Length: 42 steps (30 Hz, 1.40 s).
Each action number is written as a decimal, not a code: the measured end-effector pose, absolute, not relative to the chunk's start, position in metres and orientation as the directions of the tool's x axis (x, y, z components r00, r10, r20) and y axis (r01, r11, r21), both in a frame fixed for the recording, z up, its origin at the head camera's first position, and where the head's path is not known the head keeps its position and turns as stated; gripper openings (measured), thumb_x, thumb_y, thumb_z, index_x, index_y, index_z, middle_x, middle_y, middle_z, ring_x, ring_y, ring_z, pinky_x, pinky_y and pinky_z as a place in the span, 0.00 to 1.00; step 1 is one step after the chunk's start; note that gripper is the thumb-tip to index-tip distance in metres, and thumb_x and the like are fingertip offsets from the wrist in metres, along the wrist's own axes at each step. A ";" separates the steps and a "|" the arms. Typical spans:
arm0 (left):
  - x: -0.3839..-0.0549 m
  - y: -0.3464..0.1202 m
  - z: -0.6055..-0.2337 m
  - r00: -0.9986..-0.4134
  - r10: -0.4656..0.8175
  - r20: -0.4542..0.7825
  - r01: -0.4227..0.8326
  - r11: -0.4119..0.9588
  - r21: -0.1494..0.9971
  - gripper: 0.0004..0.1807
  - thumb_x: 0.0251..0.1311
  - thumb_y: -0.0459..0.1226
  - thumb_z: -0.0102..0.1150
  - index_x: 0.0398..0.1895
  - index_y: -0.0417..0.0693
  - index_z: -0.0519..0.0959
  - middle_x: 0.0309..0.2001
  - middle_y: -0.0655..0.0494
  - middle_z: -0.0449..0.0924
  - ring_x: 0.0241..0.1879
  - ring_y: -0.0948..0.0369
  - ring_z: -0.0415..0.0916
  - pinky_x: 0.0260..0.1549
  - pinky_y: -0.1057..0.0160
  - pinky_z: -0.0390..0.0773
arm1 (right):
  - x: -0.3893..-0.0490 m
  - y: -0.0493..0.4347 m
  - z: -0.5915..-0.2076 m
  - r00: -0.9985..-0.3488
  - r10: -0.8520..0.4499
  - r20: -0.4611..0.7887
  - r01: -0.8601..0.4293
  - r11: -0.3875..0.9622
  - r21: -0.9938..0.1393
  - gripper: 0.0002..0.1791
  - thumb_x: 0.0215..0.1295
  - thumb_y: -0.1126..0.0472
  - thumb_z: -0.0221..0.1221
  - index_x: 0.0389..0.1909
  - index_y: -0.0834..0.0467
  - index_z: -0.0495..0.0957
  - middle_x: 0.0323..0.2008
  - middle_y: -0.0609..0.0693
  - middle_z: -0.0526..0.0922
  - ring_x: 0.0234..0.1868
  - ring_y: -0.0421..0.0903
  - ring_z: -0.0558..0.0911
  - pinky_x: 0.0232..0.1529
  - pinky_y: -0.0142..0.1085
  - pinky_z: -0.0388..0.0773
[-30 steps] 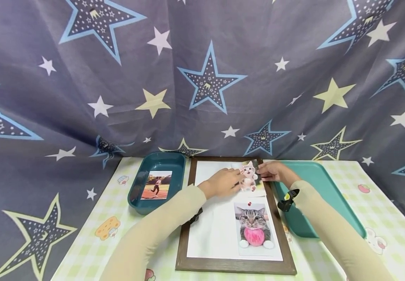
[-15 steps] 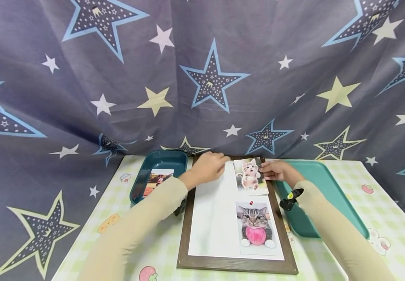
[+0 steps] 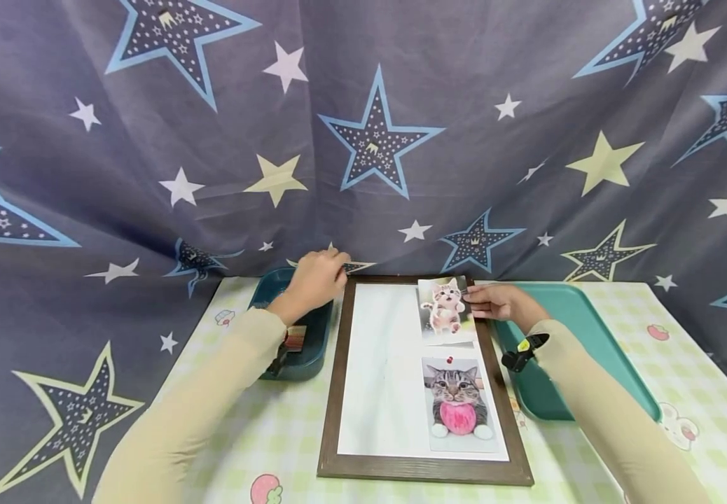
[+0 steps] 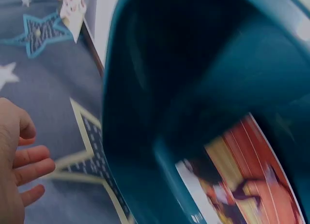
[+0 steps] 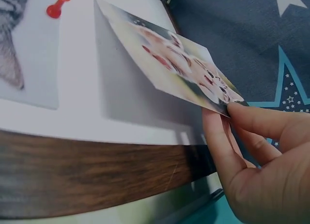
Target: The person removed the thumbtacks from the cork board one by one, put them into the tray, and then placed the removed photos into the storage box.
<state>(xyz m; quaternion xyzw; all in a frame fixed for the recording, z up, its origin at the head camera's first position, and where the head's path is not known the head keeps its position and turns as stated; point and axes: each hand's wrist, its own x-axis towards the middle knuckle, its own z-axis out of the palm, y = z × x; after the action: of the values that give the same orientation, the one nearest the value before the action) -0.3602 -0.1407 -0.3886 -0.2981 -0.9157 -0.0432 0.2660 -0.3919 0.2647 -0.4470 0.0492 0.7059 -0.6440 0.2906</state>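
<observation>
My right hand (image 3: 492,302) pinches a kitten photo (image 3: 445,311) by its right edge. In the right wrist view this photo (image 5: 179,64) is tilted, lifted off the white board (image 3: 379,371) with a shadow under it. Below it on the board lies a tabby cat photo (image 3: 458,406), a red push pin (image 3: 449,360) at its top. My left hand (image 3: 319,280) is over the blue bin (image 3: 313,364); in the left wrist view its fingers (image 4: 34,166) are loosely bent and nothing shows in them. A runner photo (image 4: 242,180) lies in the bin, partly hidden in the head view.
A brown wooden frame (image 3: 426,469) edges the board. To its right lies a green tray (image 3: 565,336), partly under my right forearm. A checked tablecloth (image 3: 237,434) covers the table, and a starry curtain (image 3: 363,217) hangs behind.
My left hand has left the kitten photo and moved left across the board to above the blue bin. My right hand has stayed at the photo's right edge.
</observation>
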 end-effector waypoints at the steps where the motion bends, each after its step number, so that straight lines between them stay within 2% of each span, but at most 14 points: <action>1: -0.360 -0.147 -0.387 -0.692 0.508 0.514 0.549 0.832 -0.083 0.13 0.66 0.31 0.57 0.49 0.41 0.85 0.34 0.46 0.83 0.27 0.52 0.78 0.31 0.53 0.80 | -0.395 0.267 -0.449 -0.826 -0.320 -0.464 0.435 0.162 -0.886 0.30 0.74 0.65 0.58 0.73 0.61 0.63 0.35 0.39 0.83 0.41 0.37 0.81 0.49 0.32 0.83; 2: -0.360 -0.154 -0.386 -0.703 0.492 0.513 0.529 0.845 -0.085 0.14 0.65 0.31 0.56 0.50 0.40 0.85 0.36 0.45 0.84 0.29 0.50 0.80 0.34 0.51 0.81 | -0.402 0.273 -0.455 -0.815 -0.367 -0.448 0.432 0.129 -0.892 0.30 0.71 0.64 0.62 0.71 0.60 0.66 0.36 0.40 0.83 0.42 0.38 0.81 0.49 0.33 0.83; 5: -0.359 -0.174 -0.383 -0.750 0.433 0.500 0.457 0.886 -0.081 0.16 0.64 0.32 0.56 0.53 0.39 0.84 0.42 0.42 0.85 0.38 0.46 0.83 0.45 0.47 0.82 | -0.406 0.277 -0.456 -0.804 -0.416 -0.425 0.420 0.110 -0.901 0.37 0.68 0.62 0.66 0.75 0.59 0.63 0.43 0.43 0.81 0.48 0.41 0.79 0.55 0.35 0.82; 7: -0.357 -0.186 -0.382 -0.785 0.392 0.480 0.408 0.910 -0.075 0.17 0.64 0.32 0.56 0.54 0.39 0.83 0.45 0.41 0.85 0.42 0.44 0.83 0.49 0.45 0.80 | -0.402 0.274 -0.450 -0.809 -0.407 -0.425 0.412 0.123 -0.903 0.40 0.70 0.63 0.63 0.78 0.61 0.56 0.44 0.43 0.80 0.50 0.40 0.79 0.58 0.35 0.81; 10: -0.353 -0.205 -0.384 -0.833 0.338 0.438 0.341 0.937 -0.073 0.18 0.66 0.33 0.55 0.57 0.39 0.81 0.51 0.39 0.83 0.50 0.43 0.81 0.56 0.42 0.77 | -0.387 0.262 -0.433 -0.826 -0.356 -0.437 0.414 0.144 -0.899 0.40 0.76 0.65 0.55 0.81 0.64 0.45 0.41 0.39 0.81 0.46 0.37 0.79 0.56 0.33 0.82; 13: -0.351 -0.221 -0.387 -0.876 0.289 0.386 0.281 0.957 -0.079 0.23 0.67 0.36 0.55 0.64 0.37 0.76 0.57 0.37 0.80 0.57 0.41 0.77 0.62 0.40 0.73 | -0.376 0.254 -0.420 -0.825 -0.341 -0.451 0.447 0.094 -0.889 0.35 0.78 0.67 0.50 0.80 0.63 0.48 0.34 0.38 0.81 0.39 0.35 0.79 0.47 0.30 0.84; 16: -0.350 -0.234 -0.391 -0.913 0.238 0.331 0.225 0.971 -0.076 0.28 0.68 0.38 0.55 0.70 0.37 0.69 0.62 0.36 0.75 0.62 0.40 0.73 0.64 0.39 0.69 | -0.371 0.250 -0.414 -0.816 -0.351 -0.460 0.482 0.027 -0.876 0.28 0.78 0.68 0.50 0.75 0.60 0.55 0.31 0.40 0.82 0.36 0.36 0.80 0.42 0.30 0.84; 21: -0.347 -0.252 -0.389 -0.959 0.147 0.242 0.151 0.989 -0.004 0.33 0.69 0.40 0.52 0.74 0.36 0.62 0.65 0.33 0.71 0.63 0.37 0.70 0.65 0.35 0.66 | -0.370 0.248 -0.408 -0.812 -0.372 -0.449 0.493 -0.027 -0.870 0.22 0.79 0.68 0.48 0.69 0.56 0.60 0.34 0.40 0.82 0.37 0.37 0.80 0.43 0.30 0.84; 26: -0.339 -0.267 -0.377 -0.994 0.048 0.093 0.066 0.978 0.197 0.34 0.70 0.41 0.50 0.75 0.32 0.60 0.67 0.28 0.69 0.63 0.33 0.71 0.62 0.32 0.70 | -0.367 0.239 -0.399 -0.807 -0.404 -0.431 0.494 -0.060 -0.867 0.21 0.79 0.68 0.48 0.68 0.56 0.61 0.36 0.41 0.82 0.39 0.37 0.79 0.45 0.30 0.84; 29: -0.336 -0.276 -0.367 -1.000 -0.005 0.000 -0.005 0.937 0.350 0.34 0.67 0.41 0.51 0.71 0.28 0.64 0.66 0.28 0.70 0.60 0.34 0.73 0.59 0.36 0.74 | -0.365 0.231 -0.393 -0.802 -0.415 -0.430 0.497 -0.064 -0.866 0.17 0.79 0.69 0.48 0.64 0.54 0.63 0.36 0.41 0.82 0.39 0.37 0.79 0.44 0.30 0.84; 32: -0.337 -0.283 -0.359 -0.990 -0.049 -0.135 -0.113 0.843 0.525 0.29 0.65 0.39 0.52 0.65 0.29 0.70 0.54 0.34 0.76 0.45 0.43 0.77 0.45 0.47 0.80 | -0.365 0.223 -0.388 -0.798 -0.419 -0.433 0.505 -0.074 -0.860 0.13 0.79 0.69 0.48 0.57 0.53 0.66 0.35 0.42 0.83 0.37 0.38 0.80 0.43 0.31 0.85; 35: -0.339 -0.289 -0.354 -0.956 -0.067 -0.285 -0.247 0.706 0.664 0.22 0.64 0.36 0.53 0.58 0.30 0.73 0.42 0.47 0.73 0.33 0.57 0.73 0.36 0.56 0.78 | -0.367 0.216 -0.385 -0.799 -0.418 -0.432 0.511 -0.096 -0.854 0.10 0.78 0.70 0.48 0.52 0.53 0.69 0.33 0.43 0.84 0.36 0.38 0.82 0.42 0.32 0.86; 38: -0.340 -0.292 -0.352 -0.918 -0.069 -0.390 -0.349 0.605 0.716 0.18 0.63 0.33 0.52 0.54 0.33 0.74 0.38 0.53 0.75 0.32 0.61 0.78 0.43 0.51 0.84 | -0.370 0.209 -0.382 -0.802 -0.418 -0.427 0.511 -0.110 -0.852 0.09 0.78 0.70 0.48 0.50 0.53 0.69 0.33 0.44 0.84 0.35 0.39 0.81 0.41 0.32 0.86; 42: -0.341 -0.293 -0.355 -0.888 -0.063 -0.456 -0.410 0.558 0.722 0.09 0.60 0.31 0.52 0.42 0.37 0.76 0.34 0.54 0.78 0.31 0.63 0.81 0.51 0.48 0.85 | -0.370 0.198 -0.378 -0.806 -0.401 -0.436 0.517 -0.118 -0.848 0.11 0.77 0.70 0.50 0.53 0.53 0.68 0.34 0.44 0.83 0.36 0.39 0.80 0.42 0.31 0.86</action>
<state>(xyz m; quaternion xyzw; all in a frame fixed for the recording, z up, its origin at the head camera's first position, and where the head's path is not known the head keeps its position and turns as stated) -0.3414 -0.2933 -0.3550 0.1372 -0.8611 -0.4499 -0.1930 -0.3698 0.1979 -0.3776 0.0496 0.5885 -0.7460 0.3076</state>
